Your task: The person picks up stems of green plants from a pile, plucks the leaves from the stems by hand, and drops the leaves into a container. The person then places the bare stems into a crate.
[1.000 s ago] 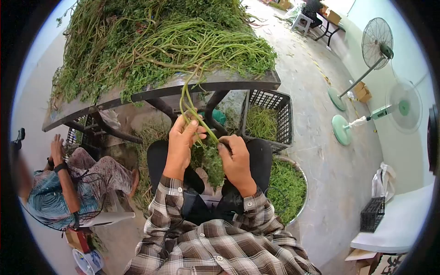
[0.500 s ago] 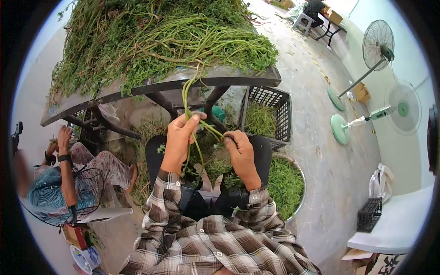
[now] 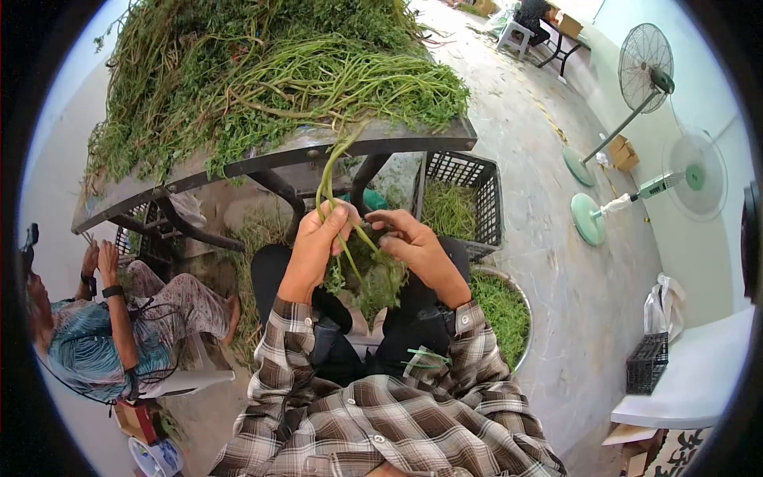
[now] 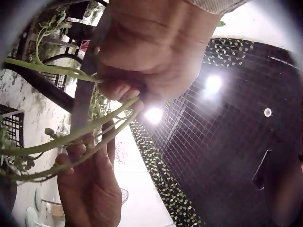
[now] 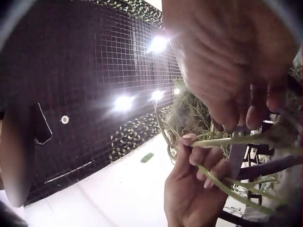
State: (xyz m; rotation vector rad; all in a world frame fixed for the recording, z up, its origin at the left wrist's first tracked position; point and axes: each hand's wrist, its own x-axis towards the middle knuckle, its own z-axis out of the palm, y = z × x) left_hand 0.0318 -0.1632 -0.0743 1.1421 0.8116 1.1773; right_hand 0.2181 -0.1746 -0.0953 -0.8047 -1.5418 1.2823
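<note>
Pinched between the thumb and fingers of my left hand [image 3: 318,242] are a few long green stems [image 3: 328,171]. Their upper ends reach toward the table edge, and leafy tops [image 3: 381,282] hang below over my lap. Close by on the right is my right hand [image 3: 417,248], thumb and fingers apart beside the hanging stems. In the left wrist view, the right hand's fingertips [image 4: 75,149] lie right at two of the stems. The right wrist view shows the left hand [image 5: 194,189] gripping the stems, with the right hand [image 5: 232,61] above.
Ahead, a table [image 3: 381,145] bears a big heap of leafy stems [image 3: 262,79]. A black crate [image 3: 491,208] with cut stems stands beneath its right end. Right of my legs is a round metal basin [image 3: 520,298] of greens. A seated person [image 3: 103,326] works at left; fans [image 3: 590,219] stand at right.
My right hand first pinched the stems, drew out to the right, and now has its fingers parted nearer the left hand. The left hand keeps its grip and has barely moved.
</note>
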